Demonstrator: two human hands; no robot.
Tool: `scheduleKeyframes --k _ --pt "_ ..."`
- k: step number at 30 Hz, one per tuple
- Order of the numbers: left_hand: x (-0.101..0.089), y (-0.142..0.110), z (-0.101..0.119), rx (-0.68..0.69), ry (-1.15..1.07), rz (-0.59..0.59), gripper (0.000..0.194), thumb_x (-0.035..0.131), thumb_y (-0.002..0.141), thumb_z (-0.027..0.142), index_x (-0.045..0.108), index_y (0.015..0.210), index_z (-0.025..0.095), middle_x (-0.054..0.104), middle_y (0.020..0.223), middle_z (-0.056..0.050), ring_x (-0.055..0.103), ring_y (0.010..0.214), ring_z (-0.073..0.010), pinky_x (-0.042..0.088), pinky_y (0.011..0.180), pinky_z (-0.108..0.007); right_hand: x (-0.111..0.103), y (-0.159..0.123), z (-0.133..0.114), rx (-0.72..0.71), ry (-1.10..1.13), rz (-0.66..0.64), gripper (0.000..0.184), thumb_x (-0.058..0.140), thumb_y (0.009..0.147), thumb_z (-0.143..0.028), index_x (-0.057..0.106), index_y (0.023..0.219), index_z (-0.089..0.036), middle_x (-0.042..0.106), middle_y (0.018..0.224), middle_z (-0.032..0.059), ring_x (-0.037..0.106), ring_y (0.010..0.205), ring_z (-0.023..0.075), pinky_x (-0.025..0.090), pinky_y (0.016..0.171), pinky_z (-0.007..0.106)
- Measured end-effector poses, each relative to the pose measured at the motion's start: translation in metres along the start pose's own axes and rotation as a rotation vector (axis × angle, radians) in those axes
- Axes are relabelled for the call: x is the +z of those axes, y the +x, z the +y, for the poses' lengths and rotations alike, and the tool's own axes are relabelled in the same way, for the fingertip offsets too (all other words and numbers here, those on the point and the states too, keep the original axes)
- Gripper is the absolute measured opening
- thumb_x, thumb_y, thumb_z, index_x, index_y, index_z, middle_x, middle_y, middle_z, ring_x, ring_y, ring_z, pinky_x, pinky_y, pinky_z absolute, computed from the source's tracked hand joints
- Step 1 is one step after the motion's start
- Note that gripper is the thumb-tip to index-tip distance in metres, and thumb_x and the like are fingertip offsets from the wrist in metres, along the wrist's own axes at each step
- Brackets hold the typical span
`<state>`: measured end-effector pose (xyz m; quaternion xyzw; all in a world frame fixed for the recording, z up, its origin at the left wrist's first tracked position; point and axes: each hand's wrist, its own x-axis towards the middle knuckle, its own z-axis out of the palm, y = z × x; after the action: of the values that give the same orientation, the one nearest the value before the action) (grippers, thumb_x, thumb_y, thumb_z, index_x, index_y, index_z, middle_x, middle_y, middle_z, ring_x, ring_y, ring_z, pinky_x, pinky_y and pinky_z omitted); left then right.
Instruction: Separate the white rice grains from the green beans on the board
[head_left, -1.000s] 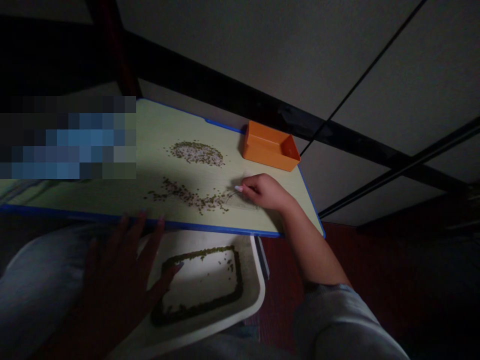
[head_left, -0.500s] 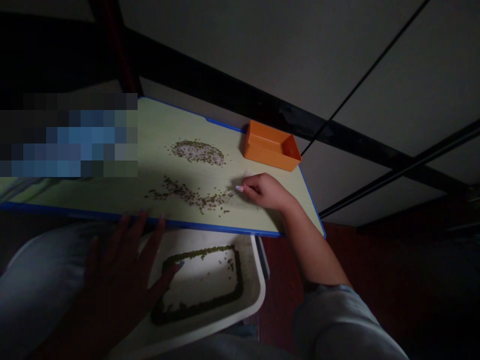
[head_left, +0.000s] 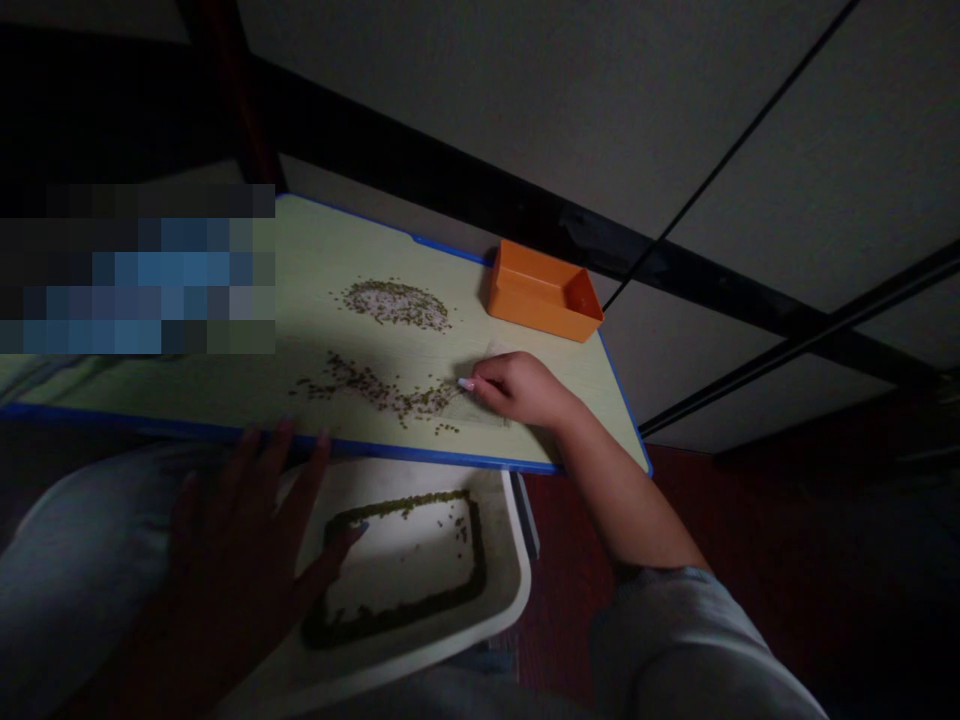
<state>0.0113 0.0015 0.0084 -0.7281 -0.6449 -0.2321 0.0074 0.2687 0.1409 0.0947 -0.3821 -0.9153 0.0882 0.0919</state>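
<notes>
My right hand (head_left: 517,385) is closed, thumb and fingertips pinched, low over the pale tabletop (head_left: 315,240). What the pinch holds, if anything, I cannot make out. Just left of its fingertips lies a loose strip of small green grains mixed with pale ones (head_left: 375,388). Behind the strip is a rounder heap of the same mix (head_left: 396,304). A faint see-through patch (head_left: 491,412) shows on the table under the right hand. In shadow, my left hand (head_left: 247,530) is open with fingers spread, near the table's front edge, over a white tub (head_left: 517,590).
Green grains line the tub's bottom edges, with a few scattered inside. An orange rectangular box (head_left: 540,310) stands at the table's back right corner. A blue rim (head_left: 450,458) edges the table. Cabinet panels (head_left: 750,280) rise behind. A blurred-out patch covers the left side.
My right hand has shifted slightly left and toward me, its fingertips now at the right end of the grain strip. My left hand stays in place.
</notes>
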Motion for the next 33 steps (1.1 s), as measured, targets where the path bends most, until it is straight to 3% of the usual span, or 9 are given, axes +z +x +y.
scheduleKeyframes --k 17,33 --pt "0.0 -0.002 -0.002 0.029 -0.039 0.026 0.085 0.03 0.073 0.074 0.023 0.143 0.025 0.025 0.155 -0.015 0.015 0.146 -0.0315 0.013 0.115 -0.061 0.005 0.002 -0.001 -0.064 0.005 0.02 0.037 0.04 0.094 -0.035 0.053 0.066 -0.015 0.05 0.062 0.0007 0.038 0.06 0.0101 0.023 0.061 0.025" --pt "0.0 -0.001 -0.002 0.036 -0.008 -0.002 0.084 0.03 0.075 0.072 0.03 0.141 0.019 0.028 0.153 -0.02 0.012 0.147 -0.0313 0.013 0.115 -0.059 0.01 0.011 -0.004 -0.038 -0.05 0.04 0.039 0.037 0.095 -0.037 0.056 0.069 -0.015 0.055 0.065 0.0025 0.04 0.06 0.011 0.023 0.061 0.027"
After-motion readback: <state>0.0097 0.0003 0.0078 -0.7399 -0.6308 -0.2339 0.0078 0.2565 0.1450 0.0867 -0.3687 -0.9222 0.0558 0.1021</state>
